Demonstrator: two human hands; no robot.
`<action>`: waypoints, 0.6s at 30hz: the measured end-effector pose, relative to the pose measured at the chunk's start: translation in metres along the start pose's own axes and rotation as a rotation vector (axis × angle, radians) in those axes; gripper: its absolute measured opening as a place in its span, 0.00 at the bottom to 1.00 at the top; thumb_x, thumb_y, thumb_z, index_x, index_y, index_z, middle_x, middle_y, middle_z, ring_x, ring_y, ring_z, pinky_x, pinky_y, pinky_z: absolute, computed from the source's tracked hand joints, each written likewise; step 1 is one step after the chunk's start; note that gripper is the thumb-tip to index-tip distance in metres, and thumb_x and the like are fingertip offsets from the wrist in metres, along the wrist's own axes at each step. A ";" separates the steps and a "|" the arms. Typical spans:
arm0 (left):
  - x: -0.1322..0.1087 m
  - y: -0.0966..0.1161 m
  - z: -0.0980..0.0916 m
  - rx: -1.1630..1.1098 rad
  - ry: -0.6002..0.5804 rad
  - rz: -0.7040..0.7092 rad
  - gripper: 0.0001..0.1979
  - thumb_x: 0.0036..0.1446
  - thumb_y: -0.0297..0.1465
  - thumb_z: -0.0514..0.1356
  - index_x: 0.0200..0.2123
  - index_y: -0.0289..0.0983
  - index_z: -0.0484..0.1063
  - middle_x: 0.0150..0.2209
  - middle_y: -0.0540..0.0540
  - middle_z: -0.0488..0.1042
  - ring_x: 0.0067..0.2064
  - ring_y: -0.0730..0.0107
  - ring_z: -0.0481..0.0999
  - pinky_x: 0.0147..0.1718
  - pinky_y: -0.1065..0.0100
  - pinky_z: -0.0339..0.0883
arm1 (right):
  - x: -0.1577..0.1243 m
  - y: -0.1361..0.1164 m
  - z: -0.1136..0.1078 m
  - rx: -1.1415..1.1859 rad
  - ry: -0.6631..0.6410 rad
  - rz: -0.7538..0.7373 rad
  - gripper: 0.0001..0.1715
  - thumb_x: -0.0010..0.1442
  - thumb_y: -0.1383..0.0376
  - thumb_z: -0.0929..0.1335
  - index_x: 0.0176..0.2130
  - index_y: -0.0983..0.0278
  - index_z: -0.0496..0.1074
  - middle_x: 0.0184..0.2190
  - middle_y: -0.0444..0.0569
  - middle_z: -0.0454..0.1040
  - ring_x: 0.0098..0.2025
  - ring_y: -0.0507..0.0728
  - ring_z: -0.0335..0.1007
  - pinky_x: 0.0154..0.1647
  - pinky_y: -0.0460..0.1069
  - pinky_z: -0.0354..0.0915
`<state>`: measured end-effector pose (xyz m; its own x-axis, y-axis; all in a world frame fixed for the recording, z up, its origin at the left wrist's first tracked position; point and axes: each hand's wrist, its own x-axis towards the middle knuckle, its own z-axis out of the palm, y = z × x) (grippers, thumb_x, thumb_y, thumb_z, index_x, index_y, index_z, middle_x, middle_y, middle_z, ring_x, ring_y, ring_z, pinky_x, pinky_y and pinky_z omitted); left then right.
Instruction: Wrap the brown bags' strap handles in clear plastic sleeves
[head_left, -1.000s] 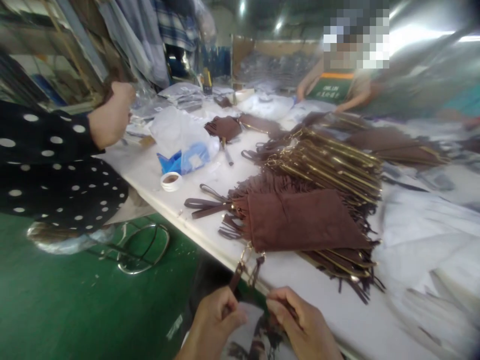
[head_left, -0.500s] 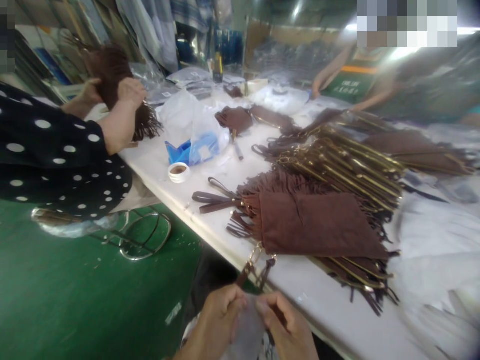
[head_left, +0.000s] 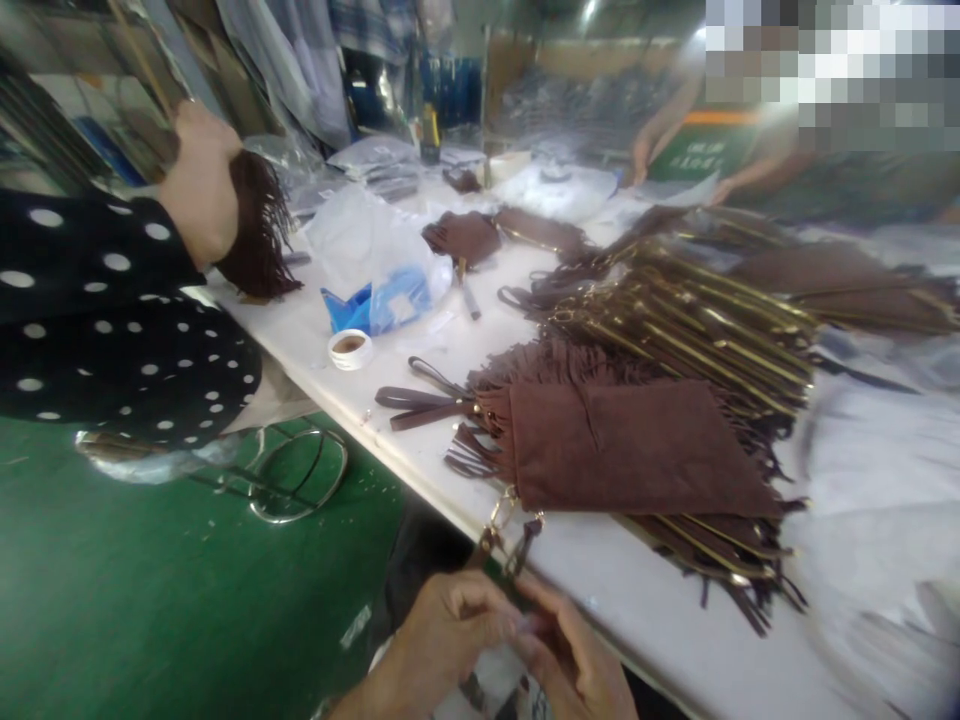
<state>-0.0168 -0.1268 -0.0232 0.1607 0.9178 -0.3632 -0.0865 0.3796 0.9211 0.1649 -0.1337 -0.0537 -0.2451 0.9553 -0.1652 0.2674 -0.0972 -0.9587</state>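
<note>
Hands [head_left: 442, 635] near brown pouch [head_left: 637, 450], long axis left to right.

Workshop: brown fringed pouches [head_left: 637, 450] piled mid-frame on white worktable [head_left: 645, 590]; aproned co-worker [head_left: 701, 150], upper right; hanging cloth [head_left: 304, 65], upper left.

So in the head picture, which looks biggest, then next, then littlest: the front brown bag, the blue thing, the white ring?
1. Brown bag
2. Blue thing
3. White ring
The bag is nearest the camera, which makes it look bigger.
</note>
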 end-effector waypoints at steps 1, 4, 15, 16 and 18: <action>0.000 0.003 0.000 0.039 -0.013 0.018 0.13 0.49 0.40 0.68 0.28 0.34 0.82 0.30 0.45 0.75 0.24 0.74 0.68 0.22 0.73 0.57 | -0.001 0.001 0.000 0.006 -0.018 0.000 0.24 0.61 0.51 0.67 0.53 0.58 0.72 0.48 0.49 0.78 0.45 0.58 0.77 0.46 0.47 0.70; 0.000 0.010 -0.001 0.203 -0.015 0.086 0.08 0.52 0.33 0.66 0.26 0.35 0.81 0.29 0.46 0.75 0.33 0.68 0.72 0.32 0.72 0.61 | -0.003 0.000 -0.002 -0.030 -0.027 0.003 0.25 0.61 0.49 0.66 0.52 0.59 0.73 0.45 0.51 0.79 0.43 0.59 0.77 0.44 0.48 0.71; -0.001 -0.011 -0.006 0.034 0.067 -0.071 0.19 0.46 0.43 0.67 0.24 0.34 0.66 0.20 0.53 0.64 0.24 0.74 0.59 0.23 0.72 0.50 | -0.005 0.000 0.007 0.280 0.002 0.141 0.36 0.51 0.45 0.72 0.53 0.62 0.70 0.39 0.53 0.79 0.36 0.59 0.76 0.39 0.50 0.71; -0.001 -0.013 -0.006 0.005 0.060 -0.076 0.20 0.46 0.44 0.68 0.24 0.35 0.65 0.20 0.52 0.65 0.23 0.74 0.59 0.23 0.72 0.51 | -0.004 0.001 0.012 0.333 -0.027 0.146 0.40 0.49 0.43 0.73 0.54 0.62 0.69 0.42 0.54 0.78 0.37 0.60 0.76 0.40 0.51 0.71; 0.000 -0.017 -0.006 0.006 0.060 -0.069 0.21 0.45 0.45 0.68 0.24 0.36 0.64 0.19 0.53 0.63 0.22 0.75 0.58 0.22 0.72 0.49 | -0.004 0.004 0.021 0.405 -0.094 0.157 0.42 0.47 0.41 0.73 0.53 0.62 0.69 0.43 0.55 0.78 0.38 0.61 0.76 0.41 0.53 0.70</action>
<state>-0.0212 -0.1329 -0.0397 0.1072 0.8949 -0.4332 -0.0710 0.4415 0.8944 0.1475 -0.1437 -0.0617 -0.3192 0.8925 -0.3188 -0.0735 -0.3586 -0.9306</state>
